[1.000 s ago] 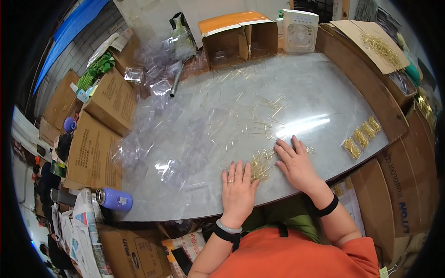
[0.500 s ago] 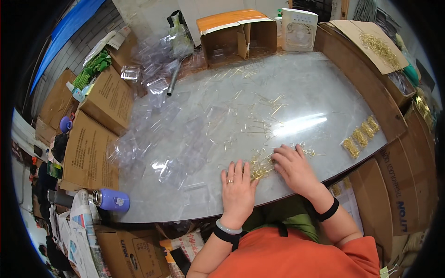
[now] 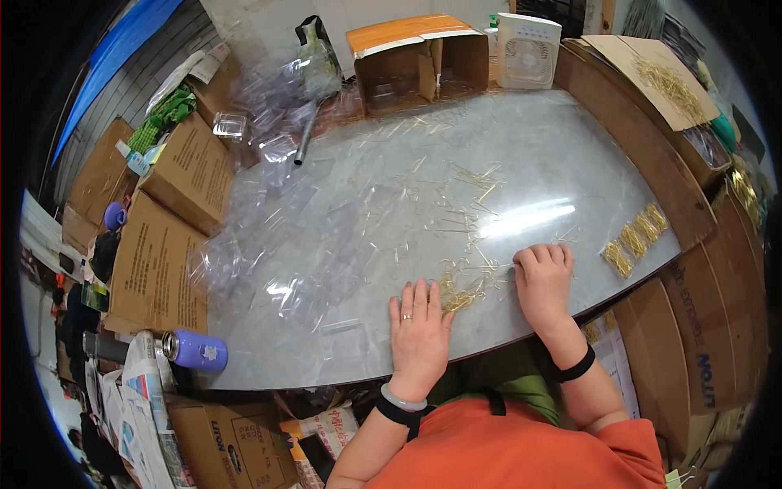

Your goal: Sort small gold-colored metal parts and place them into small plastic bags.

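Observation:
My left hand point(image 3: 419, 334) lies flat on the grey tabletop point(image 3: 562, 155), fingers stretched out. Its fingertips and thumb are beside a loose pile of gold wire hooks point(image 3: 463, 300). Right of that pile, my right hand point(image 3: 544, 289) rests on the table with its fingers curled and drawn together. What they hold, if anything, is hidden beneath them. A few thin wires point(image 3: 565, 236) lie just beyond its knuckles. More gold hooks point(image 3: 481, 181) are scattered across the middle of the table. Several bundles of gold hooks point(image 3: 634, 238) sit in a row near the right edge.
Clear plastic blister shells point(image 3: 314, 277) spread over the table's left side. A purple bottle point(image 3: 201, 351) lies at the near left corner. Cardboard boxes point(image 3: 159, 269) border the left. An open carton point(image 3: 397, 81) and a white fan point(image 3: 528, 53) stand at the back; a brown board point(image 3: 631, 134) edges the right.
My right hand has moved right, away from the pile, and its fingers have curled in. Some hooks in the pile have shifted. My left hand has stayed nearly in place.

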Demonstrator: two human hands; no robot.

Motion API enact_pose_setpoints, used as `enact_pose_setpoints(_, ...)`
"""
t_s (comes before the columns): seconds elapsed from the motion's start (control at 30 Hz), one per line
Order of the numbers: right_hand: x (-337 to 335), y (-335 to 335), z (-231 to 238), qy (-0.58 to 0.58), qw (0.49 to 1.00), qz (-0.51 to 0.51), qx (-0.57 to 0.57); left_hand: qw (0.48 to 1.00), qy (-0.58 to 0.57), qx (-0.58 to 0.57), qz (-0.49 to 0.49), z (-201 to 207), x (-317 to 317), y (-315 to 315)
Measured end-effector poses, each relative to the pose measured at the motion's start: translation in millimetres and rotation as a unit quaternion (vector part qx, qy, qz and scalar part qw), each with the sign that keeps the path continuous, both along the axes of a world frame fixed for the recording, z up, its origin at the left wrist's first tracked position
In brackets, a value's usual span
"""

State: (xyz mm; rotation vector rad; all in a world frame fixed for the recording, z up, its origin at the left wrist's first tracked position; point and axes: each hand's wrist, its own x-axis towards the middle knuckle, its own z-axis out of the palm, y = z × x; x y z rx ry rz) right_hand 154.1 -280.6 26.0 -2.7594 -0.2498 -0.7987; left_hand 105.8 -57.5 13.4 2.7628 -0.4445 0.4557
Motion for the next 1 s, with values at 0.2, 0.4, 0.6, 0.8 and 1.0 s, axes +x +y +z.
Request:
enact_pose_setpoints(0.2, -20, 13, 1, 0.079, 0.99, 0.102, 0.051, 1.0, 0.002, 0.0, 0.002, -1, 0, 1)
enact_pose_setpoints(0.4, -7, -4, -19, 0.008, 0.999, -0.028, -0.04, 1.0, 0.0, -0.007, 0.013, -2, -1, 0)
enact_pose_setpoints(0.6, -23, 12, 1, 0.072, 0.988, 0.135, 0.018, 0.999, -0.006, -0.025, -0.02, 5, -2, 4)
enact_pose_setpoints(0.8, -7, 6, -4, -0.005, 1.0, -0.011, -0.004, 0.999, -0.008, -0.016, -0.049, 13, -3, 3)
enact_pose_setpoints(1.0, -26, 18, 1, 0.068, 0.977, 0.191, 0.061, 0.998, -0.012, -0.037, -0.042, 9, -1, 2)
